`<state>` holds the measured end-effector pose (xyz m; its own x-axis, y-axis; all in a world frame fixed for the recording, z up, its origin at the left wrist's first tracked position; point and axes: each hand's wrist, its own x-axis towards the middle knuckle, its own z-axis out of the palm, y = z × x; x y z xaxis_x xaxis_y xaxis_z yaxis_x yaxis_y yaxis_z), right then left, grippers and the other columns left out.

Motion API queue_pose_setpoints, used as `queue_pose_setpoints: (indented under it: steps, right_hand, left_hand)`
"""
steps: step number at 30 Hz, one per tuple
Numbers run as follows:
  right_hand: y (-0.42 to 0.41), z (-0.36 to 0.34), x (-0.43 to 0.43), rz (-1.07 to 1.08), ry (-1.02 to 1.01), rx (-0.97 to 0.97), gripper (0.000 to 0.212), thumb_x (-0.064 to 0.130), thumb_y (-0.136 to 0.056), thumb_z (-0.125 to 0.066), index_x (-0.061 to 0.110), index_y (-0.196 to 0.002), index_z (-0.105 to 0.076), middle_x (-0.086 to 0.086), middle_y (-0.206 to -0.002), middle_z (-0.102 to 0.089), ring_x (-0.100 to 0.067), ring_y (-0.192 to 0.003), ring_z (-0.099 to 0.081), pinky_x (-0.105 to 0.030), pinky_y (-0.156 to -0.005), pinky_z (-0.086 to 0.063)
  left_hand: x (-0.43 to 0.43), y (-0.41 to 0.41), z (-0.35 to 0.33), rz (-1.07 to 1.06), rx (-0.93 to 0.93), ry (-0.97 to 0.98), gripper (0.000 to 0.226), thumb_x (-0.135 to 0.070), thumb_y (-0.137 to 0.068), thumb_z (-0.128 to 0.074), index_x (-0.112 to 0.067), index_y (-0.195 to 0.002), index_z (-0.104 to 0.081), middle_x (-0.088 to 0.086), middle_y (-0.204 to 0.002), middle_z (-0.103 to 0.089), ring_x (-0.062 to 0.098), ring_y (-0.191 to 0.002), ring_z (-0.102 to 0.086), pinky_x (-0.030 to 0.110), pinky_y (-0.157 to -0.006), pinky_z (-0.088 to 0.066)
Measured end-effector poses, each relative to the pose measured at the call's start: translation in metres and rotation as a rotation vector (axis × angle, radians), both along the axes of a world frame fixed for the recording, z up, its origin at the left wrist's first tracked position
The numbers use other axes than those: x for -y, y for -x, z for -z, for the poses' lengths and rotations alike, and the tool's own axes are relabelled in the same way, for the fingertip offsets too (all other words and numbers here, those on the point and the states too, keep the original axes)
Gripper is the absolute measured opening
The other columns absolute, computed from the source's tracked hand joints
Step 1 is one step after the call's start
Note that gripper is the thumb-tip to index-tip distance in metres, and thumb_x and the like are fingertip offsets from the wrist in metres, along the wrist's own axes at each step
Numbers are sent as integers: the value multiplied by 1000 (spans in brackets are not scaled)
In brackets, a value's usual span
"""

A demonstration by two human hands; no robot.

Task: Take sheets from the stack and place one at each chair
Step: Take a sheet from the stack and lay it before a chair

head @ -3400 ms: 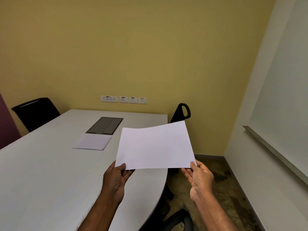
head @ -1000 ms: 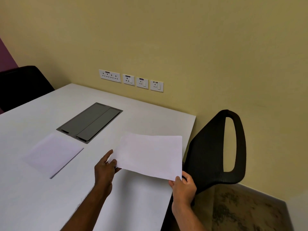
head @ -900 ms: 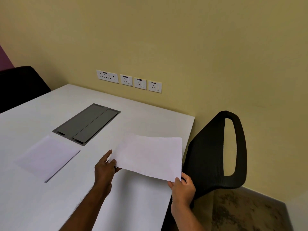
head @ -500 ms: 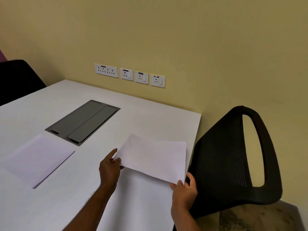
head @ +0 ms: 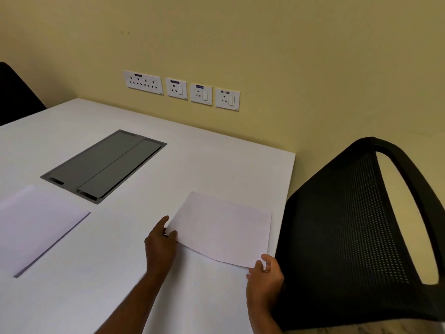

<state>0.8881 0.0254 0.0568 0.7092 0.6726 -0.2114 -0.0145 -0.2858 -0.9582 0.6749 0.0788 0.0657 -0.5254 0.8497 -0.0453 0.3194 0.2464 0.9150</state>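
Sheet (head: 224, 227): held low over the counter (head: 216, 160), at the edge beside the black chair (head: 349, 227).
Left hand (head: 160, 247): pinching the sheet's near-left corner.
Right hand (head: 263, 278): pinching the near-right corner, closer to the chair.
Long axis: runs left to right, hand to hand.
Stack (head: 36, 225): well apart, left.
Next: likely lower flat, let go.

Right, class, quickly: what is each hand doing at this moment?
Left hand: closed on the near left corner of the sheet.
Right hand: pinching the sheet's near right corner, beside the chair.
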Motion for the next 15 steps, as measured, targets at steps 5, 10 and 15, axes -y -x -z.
queue_pose_setpoints:
  steps: [5,10,15]
  right_hand:
    - [-1,6,-1,-46,6,188,21,-4,-86,-68,-2,-107,-69,-20,-98,-69,-33,-86,-68,-36,-72,-55]
    - [-4,17,-4,-97,34,319,22,-2,-83,-74,0,-104,-71,-20,-97,-72,-33,-86,-70,-35,-72,-57]
    - [-4,21,-5,-140,98,384,26,0,-82,-76,-1,-107,-71,-19,-106,-72,-35,-94,-71,-39,-76,-59]
  left_hand:
    - [-3,-8,1,33,-55,18,52,0,-89,-64,-15,-139,-56,2,-88,-63,21,-75,-59,29,-78,-43]
    - [-10,-10,13,54,-92,45,54,-1,-87,-65,-14,-139,-56,2,-73,-63,18,-68,-60,31,-75,-45]
    - [-13,-9,25,78,-185,39,54,-1,-88,-64,-13,-139,-55,12,-100,-68,21,-77,-59,35,-83,-50]
